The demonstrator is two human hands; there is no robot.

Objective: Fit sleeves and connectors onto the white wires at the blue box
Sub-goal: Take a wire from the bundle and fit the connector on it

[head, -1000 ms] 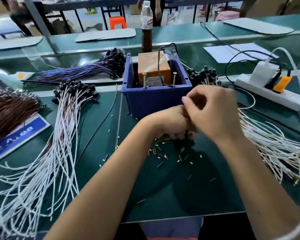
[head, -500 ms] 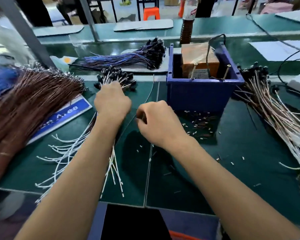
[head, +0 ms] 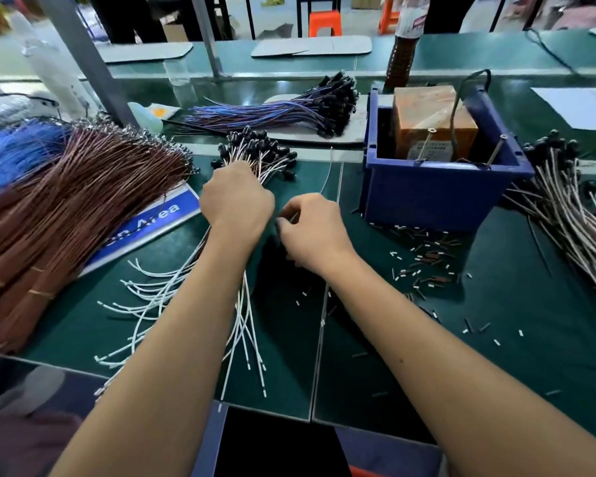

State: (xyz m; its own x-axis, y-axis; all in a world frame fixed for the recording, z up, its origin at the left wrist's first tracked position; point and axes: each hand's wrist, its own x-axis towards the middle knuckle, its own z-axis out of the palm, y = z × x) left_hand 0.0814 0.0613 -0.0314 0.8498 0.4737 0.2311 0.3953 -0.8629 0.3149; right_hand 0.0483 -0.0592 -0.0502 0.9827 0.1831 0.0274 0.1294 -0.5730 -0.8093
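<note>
A bundle of white wires [head: 159, 297] with black connectors lies on the green mat, left of centre. My left hand [head: 236, 201] sits on the bundle just below its black ends, fingers curled down among the wires. Close to its right, my right hand [head: 312, 228] pinches a single thin white wire that runs up toward the mat's seam. The blue box [head: 434, 194] stands to the right with an orange block inside. Small loose sleeves [head: 424, 259] are scattered in front of the box. A second white wire pile [head: 565, 218] lies right of the box.
A thick brown wire bundle [head: 66, 201] and blue wires fill the left side. A blue-purple wire bundle [head: 276, 111] lies behind. A bottle [head: 401, 46] stands behind the box. A blue "Area" sign [head: 145, 228] lies under the brown wires.
My hands have left the spot in front of the blue box and moved left to the white wire bundle. The view has swung left with them.
</note>
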